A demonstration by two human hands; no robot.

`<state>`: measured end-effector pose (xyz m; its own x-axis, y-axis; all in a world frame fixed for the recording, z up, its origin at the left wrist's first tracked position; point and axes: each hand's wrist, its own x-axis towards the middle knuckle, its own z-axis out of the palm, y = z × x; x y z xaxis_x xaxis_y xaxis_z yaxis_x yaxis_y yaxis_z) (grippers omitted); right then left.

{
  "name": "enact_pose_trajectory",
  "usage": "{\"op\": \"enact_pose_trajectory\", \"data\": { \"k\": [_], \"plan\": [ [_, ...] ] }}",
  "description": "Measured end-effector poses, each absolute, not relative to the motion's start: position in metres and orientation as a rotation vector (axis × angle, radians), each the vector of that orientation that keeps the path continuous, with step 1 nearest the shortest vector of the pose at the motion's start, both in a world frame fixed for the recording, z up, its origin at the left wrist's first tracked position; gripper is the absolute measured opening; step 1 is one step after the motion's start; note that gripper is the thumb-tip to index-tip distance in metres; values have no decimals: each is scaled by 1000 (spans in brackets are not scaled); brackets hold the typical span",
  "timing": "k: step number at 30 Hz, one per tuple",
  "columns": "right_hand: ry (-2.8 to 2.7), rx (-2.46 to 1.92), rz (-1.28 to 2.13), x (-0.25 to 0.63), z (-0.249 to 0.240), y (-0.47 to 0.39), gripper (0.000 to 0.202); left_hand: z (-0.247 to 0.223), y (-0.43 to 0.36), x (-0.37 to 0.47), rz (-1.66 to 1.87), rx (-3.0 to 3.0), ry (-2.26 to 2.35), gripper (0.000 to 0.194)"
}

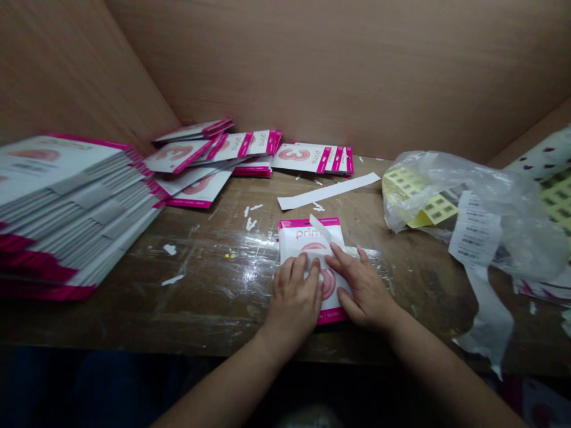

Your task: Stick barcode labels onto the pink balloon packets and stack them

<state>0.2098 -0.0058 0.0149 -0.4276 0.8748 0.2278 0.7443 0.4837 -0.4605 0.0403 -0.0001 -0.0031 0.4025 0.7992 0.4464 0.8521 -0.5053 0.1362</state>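
Left hand [294, 300]: I lay its fingers flat and together on the white strip [317, 260], smoothing it down.
Right hand [363, 288]: fingers spread, steadying the packet [300, 238].
Packet: flat on the surface [214, 267], near its front edge.
Stack [66, 208]: far left.

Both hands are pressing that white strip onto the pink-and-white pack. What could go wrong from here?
1. The strip curls up at its far end, so it may crease or stick crooked on the pack.
2. Paper scraps litter the table nearby and might catch under the pack.
3. The left hand and right hand hide the pressed area.
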Motion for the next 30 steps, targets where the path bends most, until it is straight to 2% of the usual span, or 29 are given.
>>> {"op": "enact_pose_trajectory", "data": {
  "k": [5,11,19,22,25,26,28,30],
  "plan": [
    [-2285,-1343,453,210,14,-5,76,-2,-3,37,-720,-2461,-1590,38],
    [-2275,-1308,512,212,12,-4,80,-8,-1,35,-662,-2589,-1446,42],
    [-2268,-1326,532,211,15,-2,79,3,-5,41,-502,-2603,-1421,38],
    [-2280,-1332,471,212,32,1,66,6,-7,44,-414,-2623,-1391,35],
    [-2148,-1265,343,211,59,11,41,4,-8,45,-428,-2580,-1397,34],
    [-2064,-1227,398,210,67,17,31,3,-8,45,-435,-2570,-1392,34],
    [-1850,-1180,759,206,74,31,17,1,-9,46,-436,-2560,-1389,34],
    [-1560,-1223,1254,200,71,46,22,1,-10,46,-433,-2567,-1402,34]
  ]
}}
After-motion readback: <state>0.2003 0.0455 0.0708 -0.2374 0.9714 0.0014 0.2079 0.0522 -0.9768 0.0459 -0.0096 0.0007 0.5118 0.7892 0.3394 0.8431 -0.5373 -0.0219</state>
